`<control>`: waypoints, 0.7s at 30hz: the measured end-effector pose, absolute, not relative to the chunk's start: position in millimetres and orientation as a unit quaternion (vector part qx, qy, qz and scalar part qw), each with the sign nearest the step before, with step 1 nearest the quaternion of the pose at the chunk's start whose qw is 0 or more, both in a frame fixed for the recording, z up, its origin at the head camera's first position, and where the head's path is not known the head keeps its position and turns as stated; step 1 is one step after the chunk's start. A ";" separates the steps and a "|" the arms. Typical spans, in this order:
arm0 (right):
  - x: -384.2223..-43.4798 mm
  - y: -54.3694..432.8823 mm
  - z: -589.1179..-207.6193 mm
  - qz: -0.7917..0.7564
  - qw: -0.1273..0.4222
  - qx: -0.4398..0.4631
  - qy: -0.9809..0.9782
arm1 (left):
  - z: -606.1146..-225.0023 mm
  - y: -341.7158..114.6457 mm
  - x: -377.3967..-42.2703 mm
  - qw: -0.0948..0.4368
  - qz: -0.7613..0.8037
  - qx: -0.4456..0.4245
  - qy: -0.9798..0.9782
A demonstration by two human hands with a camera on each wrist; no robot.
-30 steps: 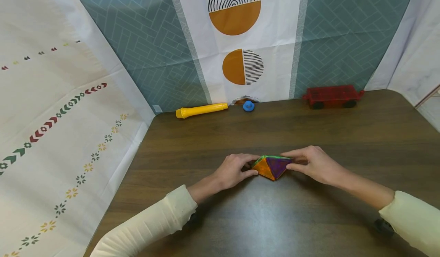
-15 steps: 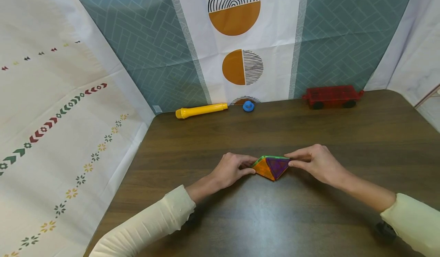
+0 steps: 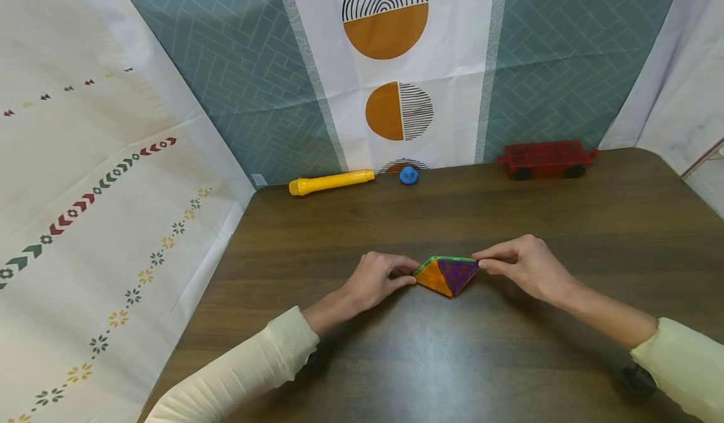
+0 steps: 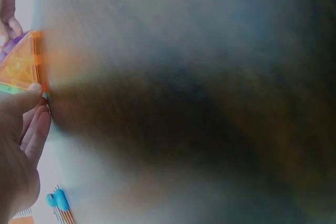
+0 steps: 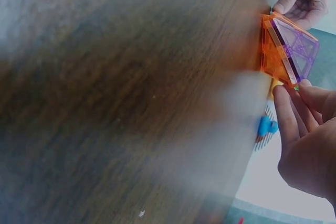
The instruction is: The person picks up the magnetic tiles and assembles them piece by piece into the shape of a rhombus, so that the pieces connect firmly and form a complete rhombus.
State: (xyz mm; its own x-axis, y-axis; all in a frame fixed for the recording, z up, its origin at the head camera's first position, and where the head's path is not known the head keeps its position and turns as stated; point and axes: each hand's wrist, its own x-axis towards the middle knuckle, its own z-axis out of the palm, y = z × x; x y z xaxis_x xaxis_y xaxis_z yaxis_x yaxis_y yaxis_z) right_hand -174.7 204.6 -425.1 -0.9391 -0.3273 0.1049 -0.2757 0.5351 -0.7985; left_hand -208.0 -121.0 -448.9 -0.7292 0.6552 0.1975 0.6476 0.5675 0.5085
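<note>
A low shape of translucent magnetic tiles stands on the table between my hands. Its front shows an orange triangle tile [image 3: 433, 278] on the left and a purple triangle tile [image 3: 457, 274] on the right, with green tile edges [image 3: 452, 259] along the top. My left hand [image 3: 374, 281] pinches the left corner between thumb and fingers; the left wrist view has the thumb on the corner of the orange tile [image 4: 21, 69]. At the opposite corner, my right hand [image 3: 532, 269] pinches beside the purple tile [image 5: 300, 51]. The shape's far side is mostly hidden in the head view.
Along the back edge of the brown table [image 3: 430, 366] lie a yellow toy microphone [image 3: 331, 182], a small blue knobbed piece [image 3: 408, 175] and a red translucent wheeled car base [image 3: 547, 159]. Patterned cloth [image 3: 294, 65] hangs right behind them.
Both hands have slid slightly outward, the left to the left and the right to the right, so the fingertips sit at the outer corners. The tile shape has barely moved.
</note>
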 end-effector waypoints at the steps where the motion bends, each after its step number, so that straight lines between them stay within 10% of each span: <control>1: -174.6 204.4 -425.2 -0.451 0.026 -0.171 0.876 | -449.1 -121.1 -208.2 0.005 0.286 0.367 0.885; 21: -176.6 205.0 -425.5 -0.435 -0.035 -0.161 0.885 | -450.0 -115.7 -211.0 -0.010 0.288 0.358 0.888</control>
State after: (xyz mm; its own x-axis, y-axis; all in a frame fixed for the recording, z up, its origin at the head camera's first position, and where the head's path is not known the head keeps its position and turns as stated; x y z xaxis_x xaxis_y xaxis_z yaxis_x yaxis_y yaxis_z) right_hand -176.6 205.0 -425.5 -0.9458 -0.2544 0.2019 -0.3153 0.5700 -0.7587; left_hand -211.0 -115.7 -450.0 -0.7440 0.6298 0.2232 0.6408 0.5780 0.5053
